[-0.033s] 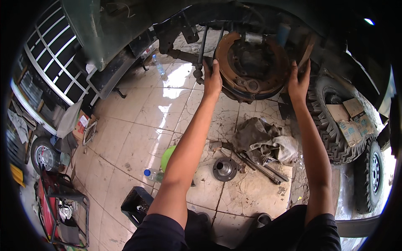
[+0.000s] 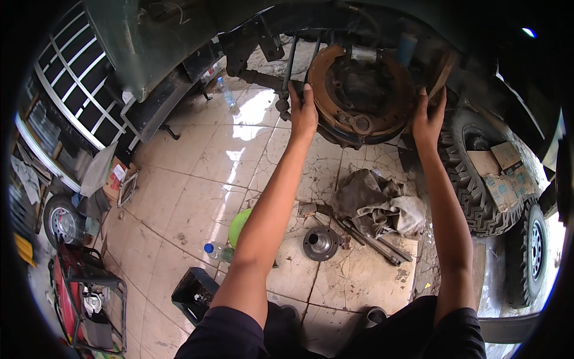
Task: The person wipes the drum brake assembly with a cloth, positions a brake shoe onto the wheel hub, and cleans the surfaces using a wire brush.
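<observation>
the left hand [image 2: 304, 117] and the right hand [image 2: 426, 122] are raised in the upper centre and upper right of the frame, well apart from each other, one at each side of a rusty brown brake assembly [image 2: 360, 123]. this round assembly sits in the upper centre-right, under a dark vehicle body. on each hand the thumb is parted from the fingers; the left overlaps the assembly's left edge, the right is at its right edge, and i cannot tell whether either is clamped on it. a brown flat piece [image 2: 441, 76] slants up just beyond the right fingertips, with a blue cylinder [image 2: 406, 49] to its left.

as for writing, the cardboard boxes [image 2: 500, 184] at the right of the frame, inside a big treaded tyre [image 2: 480, 216], bear blue-green print, too blurred to read. a white paper label [image 2: 120, 172] shows on an orange-brown box [image 2: 112, 186] at the left, its words too small to make out. a pale blue bottle [image 2: 226, 93] stands out at upper left of centre, any lettering on it unclear.

in the lower centre, a flanged metal hub [image 2: 321, 243] rests on the tiled floor [image 2: 173, 209], beside metal bars [image 2: 382, 250] and a crumpled grey cloth [image 2: 381, 206]; a black container [image 2: 190, 288] is at lower left of centre
</observation>
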`<act>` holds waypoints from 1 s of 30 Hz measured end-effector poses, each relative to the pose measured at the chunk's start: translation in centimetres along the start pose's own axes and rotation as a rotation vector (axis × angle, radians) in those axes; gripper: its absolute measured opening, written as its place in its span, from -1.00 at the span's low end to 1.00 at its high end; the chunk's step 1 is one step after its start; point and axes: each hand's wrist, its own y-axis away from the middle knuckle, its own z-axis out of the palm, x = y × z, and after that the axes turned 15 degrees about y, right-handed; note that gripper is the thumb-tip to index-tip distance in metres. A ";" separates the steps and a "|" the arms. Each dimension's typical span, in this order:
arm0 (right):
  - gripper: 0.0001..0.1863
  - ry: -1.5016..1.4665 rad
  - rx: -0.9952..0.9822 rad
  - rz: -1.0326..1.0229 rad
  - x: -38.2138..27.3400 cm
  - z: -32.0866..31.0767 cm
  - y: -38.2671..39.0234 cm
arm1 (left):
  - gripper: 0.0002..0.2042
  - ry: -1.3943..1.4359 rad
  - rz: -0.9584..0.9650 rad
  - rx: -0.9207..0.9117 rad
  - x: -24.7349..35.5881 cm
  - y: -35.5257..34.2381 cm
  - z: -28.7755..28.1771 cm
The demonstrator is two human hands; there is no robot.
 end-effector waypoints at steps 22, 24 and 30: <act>-0.27 -0.338 -0.020 0.231 -3.9 2.3 0.6 | -0.51 0.477 0.147 0.065 -1.5 -0.3 2.9; -0.26 -0.332 -0.030 0.228 -3.8 2.1 0.5 | -0.53 0.468 0.145 0.080 -1.7 -0.2 2.9; -0.22 -0.353 -0.034 0.214 -3.2 1.7 0.7 | -0.56 0.434 0.155 0.043 -1.8 -0.4 2.9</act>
